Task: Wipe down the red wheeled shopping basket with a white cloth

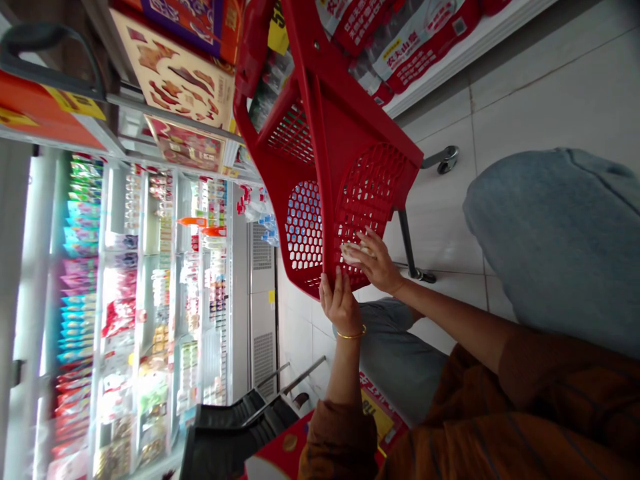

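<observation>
A red plastic shopping basket cart (pixel 350 120) with honeycomb cut-outs fills the middle of the view, tilted in the picture. My left hand (pixel 343 307), with a gold bracelet at its wrist, rests its outstretched fingers on the basket's lower corner and rim. Its thumb is hidden. Against the perforated side panel, my right hand (pixel 376 261) presses a crumpled white wipe (pixel 356 253) under its fingers. The wipe lies over some of the holes, partly covered by the fingers.
Shrink-wrapped red-labelled bottles (pixel 400 47) sit on a shelf at the top. A lit display fridge (pixel 150 300) stands at left, with boxed goods (pixel 183 77) above. A caster (pixel 447 160) and metal leg touch the tiled floor (pixel 530 93); my denim knee (pixel 545 227) is close by.
</observation>
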### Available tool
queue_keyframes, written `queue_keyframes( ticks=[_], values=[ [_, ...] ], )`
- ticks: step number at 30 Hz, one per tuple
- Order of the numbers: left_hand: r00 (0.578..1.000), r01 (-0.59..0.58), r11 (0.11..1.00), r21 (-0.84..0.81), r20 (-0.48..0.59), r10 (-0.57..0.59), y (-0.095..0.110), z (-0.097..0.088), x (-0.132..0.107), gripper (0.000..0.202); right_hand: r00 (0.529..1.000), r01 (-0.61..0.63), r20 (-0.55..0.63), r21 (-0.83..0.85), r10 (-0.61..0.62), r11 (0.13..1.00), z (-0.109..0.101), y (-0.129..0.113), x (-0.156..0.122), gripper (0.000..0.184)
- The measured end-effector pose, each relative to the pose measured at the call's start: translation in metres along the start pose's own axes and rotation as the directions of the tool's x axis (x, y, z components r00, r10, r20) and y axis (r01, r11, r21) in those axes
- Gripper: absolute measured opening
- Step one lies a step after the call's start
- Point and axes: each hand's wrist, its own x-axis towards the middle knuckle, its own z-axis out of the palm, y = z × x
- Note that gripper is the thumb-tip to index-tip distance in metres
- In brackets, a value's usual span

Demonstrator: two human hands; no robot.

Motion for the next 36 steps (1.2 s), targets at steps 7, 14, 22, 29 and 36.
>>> queue_keyframes(
  ticks=[7, 14, 22, 29, 36],
  values=[
    [0.999, -0.023, 0.999, 0.030, -0.032, 0.024, 0.007, -0.003, 0.006, 0.034, 0.995, -0.008, 0.096, 0.173, -0.009, 0.985, 0.007, -0.005, -0.008, 0.038],
    [0.997, -0.011, 1.000, 0.016, -0.077, 0.012, 0.006, 0.002, 0.006, 0.031, 0.996, 0.032, 0.078, 0.213, -0.050, 0.976, 0.014, -0.021, -0.001, 0.041],
    [0.998, 0.034, 0.999, 0.030, -0.051, -0.033, 0.006, 0.004, 0.006, 0.034, 0.973, 0.083, 0.200, 0.157, -0.114, 0.984, 0.017, -0.009, -0.003, 0.041],
    [1.000, 0.022, 0.999, 0.046, -0.010, -0.022, -0.004, 0.011, 0.003, 0.037, 0.973, 0.034, 0.223, 0.122, -0.061, 0.992, 0.025, 0.011, -0.025, 0.044],
    [0.996, 0.086, 0.996, 0.037, 0.020, -0.087, -0.011, 0.018, -0.002, 0.038, 0.980, -0.004, 0.196, 0.090, -0.014, 0.996, 0.030, 0.029, -0.042, 0.045]
  ],
)
